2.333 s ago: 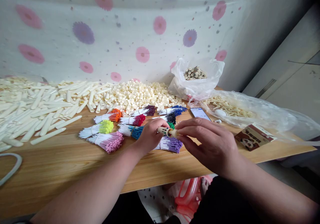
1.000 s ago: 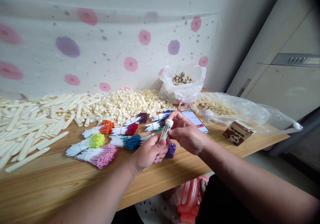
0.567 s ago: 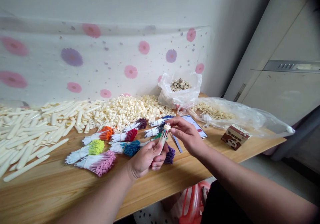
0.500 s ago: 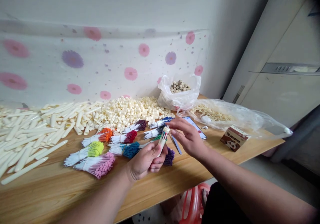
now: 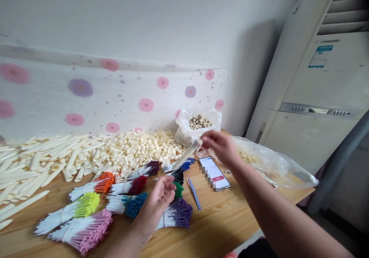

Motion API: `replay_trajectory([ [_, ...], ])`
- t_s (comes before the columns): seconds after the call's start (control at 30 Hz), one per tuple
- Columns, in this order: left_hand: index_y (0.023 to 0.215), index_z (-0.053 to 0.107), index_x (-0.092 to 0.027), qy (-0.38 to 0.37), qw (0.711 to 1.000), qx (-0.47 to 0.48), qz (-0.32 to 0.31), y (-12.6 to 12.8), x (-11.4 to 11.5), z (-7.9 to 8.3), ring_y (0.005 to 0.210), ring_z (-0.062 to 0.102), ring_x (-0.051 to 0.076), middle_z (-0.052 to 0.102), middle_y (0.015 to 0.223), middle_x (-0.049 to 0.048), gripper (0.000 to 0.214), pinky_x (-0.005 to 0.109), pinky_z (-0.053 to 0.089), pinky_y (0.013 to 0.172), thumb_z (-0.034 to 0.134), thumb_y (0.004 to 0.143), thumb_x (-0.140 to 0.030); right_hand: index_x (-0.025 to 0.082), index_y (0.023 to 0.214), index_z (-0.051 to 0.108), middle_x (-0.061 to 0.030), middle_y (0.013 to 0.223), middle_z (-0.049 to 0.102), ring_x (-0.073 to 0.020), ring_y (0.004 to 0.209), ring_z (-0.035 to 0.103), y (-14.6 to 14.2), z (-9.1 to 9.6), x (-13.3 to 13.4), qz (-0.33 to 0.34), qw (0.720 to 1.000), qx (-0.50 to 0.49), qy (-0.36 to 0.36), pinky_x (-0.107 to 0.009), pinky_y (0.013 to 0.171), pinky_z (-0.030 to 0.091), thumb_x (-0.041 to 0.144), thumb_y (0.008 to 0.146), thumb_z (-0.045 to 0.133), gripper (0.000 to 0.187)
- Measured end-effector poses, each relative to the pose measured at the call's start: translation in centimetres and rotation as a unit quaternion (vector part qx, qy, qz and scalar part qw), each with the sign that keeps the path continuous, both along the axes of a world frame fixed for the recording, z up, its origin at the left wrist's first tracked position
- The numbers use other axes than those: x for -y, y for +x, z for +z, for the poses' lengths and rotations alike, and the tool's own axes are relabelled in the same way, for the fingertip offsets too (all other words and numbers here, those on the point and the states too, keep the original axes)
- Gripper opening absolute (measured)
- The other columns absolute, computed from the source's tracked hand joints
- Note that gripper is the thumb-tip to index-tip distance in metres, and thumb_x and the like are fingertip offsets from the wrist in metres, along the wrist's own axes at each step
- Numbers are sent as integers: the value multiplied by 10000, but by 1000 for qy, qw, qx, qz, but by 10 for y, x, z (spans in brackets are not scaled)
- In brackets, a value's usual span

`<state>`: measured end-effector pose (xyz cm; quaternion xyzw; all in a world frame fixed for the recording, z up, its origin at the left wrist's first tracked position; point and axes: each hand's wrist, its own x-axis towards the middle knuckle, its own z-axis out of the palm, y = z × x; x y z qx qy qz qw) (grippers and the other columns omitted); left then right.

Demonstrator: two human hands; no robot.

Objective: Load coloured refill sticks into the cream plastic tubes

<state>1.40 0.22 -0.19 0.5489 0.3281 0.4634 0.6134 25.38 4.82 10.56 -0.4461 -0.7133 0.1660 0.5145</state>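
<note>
My right hand (image 5: 217,144) pinches a cream multicolour pen (image 5: 186,156) by its top end and holds it tilted above the table; the pen is somewhat blurred. My left hand (image 5: 160,196) is apart from the pen, its fingers loosely curled with nothing in them. Close around the left hand lie bundles of white pen refills with coloured ends: purple (image 5: 178,213), green (image 5: 178,190), black (image 5: 178,176) and teal (image 5: 128,204). Further left are pink (image 5: 92,231), yellow (image 5: 86,204), orange (image 5: 103,182) and red (image 5: 135,185) bundles.
Cream slotted pen parts (image 5: 144,146) are heaped at the back, with long cream barrels (image 5: 34,162) to the left. A white plastic bag (image 5: 184,131) holds several small pieces. A phone (image 5: 215,173), a slim blue-grey tool (image 5: 194,194) and a clear bag (image 5: 276,169) lie rightward.
My left hand has let go of the pen and dropped lower. My right hand now carries the pen up and away toward the white bag. The view has tilted upward.
</note>
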Motion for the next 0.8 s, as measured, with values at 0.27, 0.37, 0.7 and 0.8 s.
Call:
replay_trajectory([
  [0.27,949,586,-198,21,985,-67,157,-2,-9,-12,707,539,163,582,764,21,374,242,447,638,643,740,-503,152,868,667,-106,905,677,-205,818,581,60,27,-150,-359,917,156,73,-303,741,404,252,845,474,218],
  [0.37,920,610,-196,26,984,-69,163,-2,-9,-17,675,544,167,580,719,20,362,239,452,607,641,735,-506,157,883,666,-96,927,675,-196,852,590,49,2,-182,-359,910,208,27,-290,750,412,234,867,469,213],
  [0.7,869,614,-192,49,978,-96,179,-2,-6,-17,644,522,151,576,723,21,232,228,429,585,584,801,-412,135,1000,600,-42,961,630,-144,824,610,33,-48,-213,-256,883,368,-138,-342,749,516,363,895,545,258],
  [0.8,846,604,-183,74,978,-109,163,-1,-4,-13,647,511,145,570,735,23,173,230,418,591,546,825,-345,125,936,634,-76,942,642,-177,847,607,30,-42,-200,-254,885,373,-117,-340,756,486,318,880,550,218],
])
